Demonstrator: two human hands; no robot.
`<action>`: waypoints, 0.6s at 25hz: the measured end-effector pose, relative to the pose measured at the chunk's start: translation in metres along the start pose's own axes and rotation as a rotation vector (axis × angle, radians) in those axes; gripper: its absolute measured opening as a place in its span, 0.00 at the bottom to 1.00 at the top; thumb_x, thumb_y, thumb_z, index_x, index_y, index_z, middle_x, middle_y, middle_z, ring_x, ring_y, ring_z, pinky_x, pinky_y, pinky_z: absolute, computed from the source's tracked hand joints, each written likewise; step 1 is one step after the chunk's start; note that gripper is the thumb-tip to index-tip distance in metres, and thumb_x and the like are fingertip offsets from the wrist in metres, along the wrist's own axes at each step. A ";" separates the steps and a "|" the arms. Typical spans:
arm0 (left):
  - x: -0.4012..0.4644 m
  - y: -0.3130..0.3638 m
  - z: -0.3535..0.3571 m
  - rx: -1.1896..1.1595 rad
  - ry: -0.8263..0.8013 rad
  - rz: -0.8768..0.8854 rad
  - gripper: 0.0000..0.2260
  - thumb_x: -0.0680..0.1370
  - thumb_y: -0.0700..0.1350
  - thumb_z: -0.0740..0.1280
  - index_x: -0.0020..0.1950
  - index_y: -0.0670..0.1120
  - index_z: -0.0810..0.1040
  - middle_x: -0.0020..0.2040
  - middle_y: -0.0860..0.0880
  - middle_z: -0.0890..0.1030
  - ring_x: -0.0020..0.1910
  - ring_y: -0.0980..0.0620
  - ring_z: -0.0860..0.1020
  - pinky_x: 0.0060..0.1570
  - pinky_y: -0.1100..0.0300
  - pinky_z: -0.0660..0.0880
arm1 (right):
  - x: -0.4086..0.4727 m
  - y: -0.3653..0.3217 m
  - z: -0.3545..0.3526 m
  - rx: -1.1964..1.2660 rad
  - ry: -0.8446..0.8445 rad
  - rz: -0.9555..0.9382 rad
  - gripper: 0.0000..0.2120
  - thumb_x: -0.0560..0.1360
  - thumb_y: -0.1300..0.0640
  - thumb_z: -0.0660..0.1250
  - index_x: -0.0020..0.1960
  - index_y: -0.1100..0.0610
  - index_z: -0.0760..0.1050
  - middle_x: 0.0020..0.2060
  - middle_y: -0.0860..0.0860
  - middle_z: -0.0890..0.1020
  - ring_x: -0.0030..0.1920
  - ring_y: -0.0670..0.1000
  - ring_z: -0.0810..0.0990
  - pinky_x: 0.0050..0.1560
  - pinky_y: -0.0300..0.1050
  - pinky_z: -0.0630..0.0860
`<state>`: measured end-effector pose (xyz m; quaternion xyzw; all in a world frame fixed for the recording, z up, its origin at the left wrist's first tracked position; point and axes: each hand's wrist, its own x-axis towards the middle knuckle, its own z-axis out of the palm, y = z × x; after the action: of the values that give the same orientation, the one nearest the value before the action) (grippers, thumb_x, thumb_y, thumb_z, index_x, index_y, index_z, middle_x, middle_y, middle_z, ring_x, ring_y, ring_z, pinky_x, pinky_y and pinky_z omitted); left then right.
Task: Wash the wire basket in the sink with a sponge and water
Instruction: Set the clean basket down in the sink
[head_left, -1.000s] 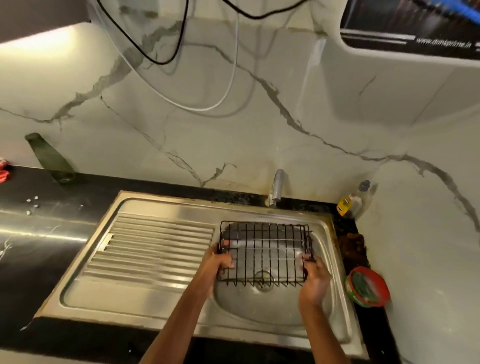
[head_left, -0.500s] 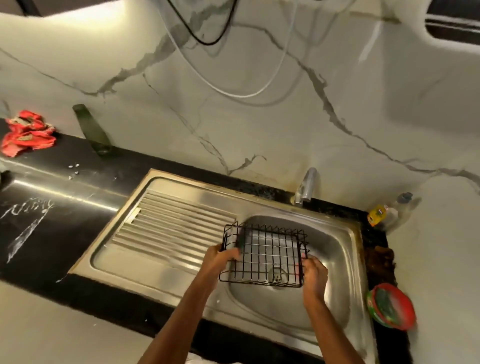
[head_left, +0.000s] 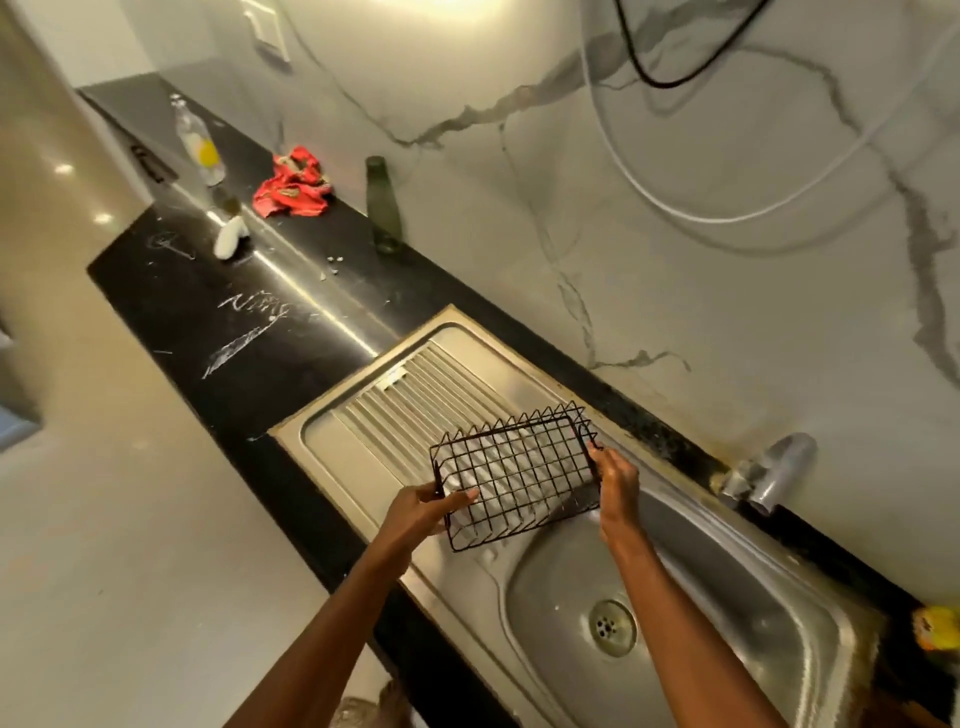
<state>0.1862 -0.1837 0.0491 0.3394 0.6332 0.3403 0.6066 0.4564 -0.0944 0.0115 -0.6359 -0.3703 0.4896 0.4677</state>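
Observation:
The black wire basket (head_left: 519, 475) hangs in the air over the steel drainboard (head_left: 395, 410), just left of the sink bowl (head_left: 727, 597). My left hand (head_left: 423, 512) grips its near-left end, thumb on the inside. At the far-right end my right hand (head_left: 615, 478) holds the rim. The tap (head_left: 769, 475) sticks out from the wall behind the bowl; no water runs from it. The drain (head_left: 612, 627) lies bare in the bowl. No sponge is in view.
On the black counter (head_left: 218, 322) to the left stand a green bottle (head_left: 383, 205), a clear bottle (head_left: 200, 140), a red cloth (head_left: 293, 184) and a small white object (head_left: 228, 236). A yellow-labelled item (head_left: 937, 626) sits at the right edge. Cables hang on the marble wall.
Both hands have lifted the basket out of the sink bowl and carried it left over the drainboard. The view has swung left and tilted, showing more of the counter.

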 end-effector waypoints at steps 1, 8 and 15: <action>0.003 -0.002 -0.003 -0.014 0.022 -0.005 0.12 0.71 0.56 0.77 0.50 0.53 0.83 0.49 0.56 0.84 0.54 0.56 0.81 0.57 0.54 0.78 | 0.010 -0.006 0.012 0.007 -0.043 0.003 0.16 0.79 0.55 0.66 0.64 0.61 0.79 0.58 0.53 0.82 0.60 0.52 0.78 0.64 0.47 0.71; 0.020 -0.018 -0.012 -0.101 0.173 -0.019 0.21 0.71 0.59 0.76 0.55 0.45 0.83 0.55 0.49 0.84 0.57 0.51 0.81 0.53 0.57 0.77 | 0.065 -0.017 0.073 -0.050 -0.254 0.010 0.13 0.77 0.52 0.71 0.55 0.62 0.81 0.50 0.53 0.85 0.54 0.50 0.81 0.50 0.37 0.72; 0.035 -0.046 -0.011 -0.083 0.309 -0.058 0.40 0.56 0.74 0.77 0.51 0.42 0.85 0.50 0.42 0.86 0.52 0.42 0.84 0.57 0.42 0.81 | 0.094 -0.008 0.098 -0.150 -0.366 -0.012 0.13 0.73 0.50 0.76 0.53 0.55 0.82 0.49 0.53 0.86 0.54 0.54 0.83 0.56 0.46 0.78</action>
<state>0.1732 -0.1793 -0.0076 0.2393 0.7141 0.3965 0.5249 0.3846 0.0178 -0.0146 -0.5669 -0.4886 0.5653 0.3468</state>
